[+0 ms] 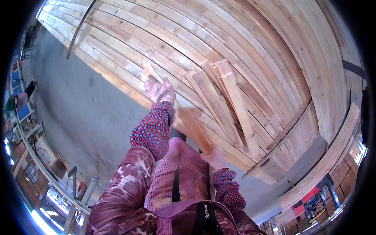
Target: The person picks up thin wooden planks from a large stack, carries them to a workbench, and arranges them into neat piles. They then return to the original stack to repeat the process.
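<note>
Your L hand (158,90), gloved, is clenched on the upper end of a short wood slat (189,124); your R hand (213,157) grips its lower end. Slat's long axis runs upper-left to lower-right between the two hands, just above the near edge of the big plank stack (117,47). Loose slat pile (225,102) lies on the planks just R of the held piece, roughly parallel. R hand is nearer that pile; L hand sits further out over the stack edge. Concrete floor (78,109) below.
</note>
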`<state>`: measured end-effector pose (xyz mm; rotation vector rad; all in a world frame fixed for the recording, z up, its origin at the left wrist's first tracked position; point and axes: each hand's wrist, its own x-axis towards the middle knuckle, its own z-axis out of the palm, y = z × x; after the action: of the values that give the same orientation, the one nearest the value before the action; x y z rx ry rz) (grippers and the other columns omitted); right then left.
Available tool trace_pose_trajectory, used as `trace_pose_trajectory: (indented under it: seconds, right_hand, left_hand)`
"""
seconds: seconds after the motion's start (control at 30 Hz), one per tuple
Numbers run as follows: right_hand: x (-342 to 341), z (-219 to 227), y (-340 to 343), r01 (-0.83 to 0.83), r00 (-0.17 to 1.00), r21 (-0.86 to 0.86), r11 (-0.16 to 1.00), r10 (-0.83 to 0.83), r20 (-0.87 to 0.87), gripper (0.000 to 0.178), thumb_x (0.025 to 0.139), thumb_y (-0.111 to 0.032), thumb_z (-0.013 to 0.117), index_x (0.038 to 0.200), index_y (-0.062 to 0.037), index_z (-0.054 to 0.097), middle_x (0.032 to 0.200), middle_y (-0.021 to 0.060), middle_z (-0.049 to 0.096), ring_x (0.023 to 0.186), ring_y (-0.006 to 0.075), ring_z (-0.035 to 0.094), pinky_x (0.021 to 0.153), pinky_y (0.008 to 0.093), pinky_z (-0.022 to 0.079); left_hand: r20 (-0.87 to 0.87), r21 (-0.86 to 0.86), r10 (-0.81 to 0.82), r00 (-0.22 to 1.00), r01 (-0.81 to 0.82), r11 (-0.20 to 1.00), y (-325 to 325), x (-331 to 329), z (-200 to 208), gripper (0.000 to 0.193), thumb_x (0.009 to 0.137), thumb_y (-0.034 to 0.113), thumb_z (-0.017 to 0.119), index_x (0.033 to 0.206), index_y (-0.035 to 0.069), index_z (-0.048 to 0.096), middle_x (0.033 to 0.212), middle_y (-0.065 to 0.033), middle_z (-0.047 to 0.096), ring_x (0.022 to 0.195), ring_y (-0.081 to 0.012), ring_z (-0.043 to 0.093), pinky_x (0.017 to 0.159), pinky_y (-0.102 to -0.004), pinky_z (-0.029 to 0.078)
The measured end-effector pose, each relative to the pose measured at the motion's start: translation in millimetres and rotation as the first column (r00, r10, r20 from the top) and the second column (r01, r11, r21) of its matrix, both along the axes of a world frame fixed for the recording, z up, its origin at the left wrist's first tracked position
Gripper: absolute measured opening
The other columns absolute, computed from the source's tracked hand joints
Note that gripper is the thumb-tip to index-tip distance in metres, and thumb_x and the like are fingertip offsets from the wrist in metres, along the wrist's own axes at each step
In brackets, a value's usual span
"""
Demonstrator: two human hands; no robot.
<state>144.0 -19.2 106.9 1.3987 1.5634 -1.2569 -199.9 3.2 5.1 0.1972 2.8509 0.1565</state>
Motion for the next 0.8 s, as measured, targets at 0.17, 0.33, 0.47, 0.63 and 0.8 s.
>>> trace_pose_trajectory:
  seconds: [0.17, 0.33, 0.47, 0.63, 0.8]
  right_hand:
    - [-3.0, -24.1, 5.0, -0.014, 0.999, 0.036, 0.999, 0.012, 0.049, 0.065, 0.067, -0.039, 0.078, 0.116, 0.0010, 0.063, 0.103, 0.0253, 0.070, 0.102, 0.0396, 0.067, 0.088, 0.0439, 0.054]
    - [-5.5, -40.6, 9.4, -0.107, 0.986, 0.002, 0.994, 0.105, 0.133, 0.062, 0.068, -0.038, 0.077, 0.110, 0.0048, 0.063, 0.105, 0.0283, 0.068, 0.102, 0.0408, 0.066, 0.088, 0.0435, 0.054]
    - [-3.4, -25.3, 15.0, -0.057, 0.998, 0.143, 0.988, 0.059, -0.012, 0.058, 0.071, -0.037, 0.075, 0.116, -0.0015, 0.062, 0.108, 0.0257, 0.068, 0.105, 0.0407, 0.064, 0.090, 0.0448, 0.053]
    - [-1.5, 11.3, 36.9, -0.129, 0.992, 0.159, 0.979, 0.127, 0.025, 0.055, 0.072, -0.039, 0.074, 0.113, -0.0043, 0.063, 0.102, 0.0251, 0.069, 0.099, 0.0404, 0.066, 0.086, 0.0459, 0.054]
    - [-11.7, 20.2, 58.0, -0.114, 0.993, 0.011, 0.993, 0.114, -0.021, 0.060, 0.073, -0.038, 0.073, 0.123, -0.0081, 0.059, 0.101, 0.0214, 0.069, 0.099, 0.0402, 0.067, 0.088, 0.0476, 0.054]
  left_hand:
    - [0.050, -0.083, 0.011, 0.999, -0.007, 0.996, 10.2, 2.0, 14.4, 0.077, 0.095, 0.043, 0.051, 0.150, -0.006, 0.028, 0.151, -0.0256, 0.036, 0.140, -0.0383, 0.031, 0.118, -0.0458, 0.021]
    - [0.008, -0.120, 0.000, 1.000, 0.001, 0.993, 9.6, 5.4, -1.2, 0.079, 0.096, 0.045, 0.047, 0.151, -0.007, 0.024, 0.152, -0.0259, 0.034, 0.142, -0.0393, 0.029, 0.119, -0.0452, 0.018]
    - [0.004, -0.002, -0.041, 0.999, 0.041, 0.999, 0.6, 5.8, 0.4, 0.082, 0.095, 0.048, 0.047, 0.150, -0.009, 0.024, 0.154, -0.0282, 0.030, 0.144, -0.0372, 0.027, 0.120, -0.0429, 0.016]
    - [0.607, 0.739, 0.115, 0.786, -0.611, 0.284, -37.0, 38.7, 13.0, 0.091, 0.092, 0.028, 0.066, 0.157, 0.002, 0.007, 0.150, -0.0157, 0.037, 0.129, -0.0232, 0.044, 0.103, -0.0338, 0.041]
    - [0.908, 0.419, -0.153, 0.390, -0.849, 0.321, -66.2, 151.2, 39.7, 0.024, 0.091, 0.015, 0.064, 0.113, 0.013, 0.056, 0.092, 0.0018, 0.060, 0.072, -0.0079, 0.056, 0.064, -0.0266, 0.052]
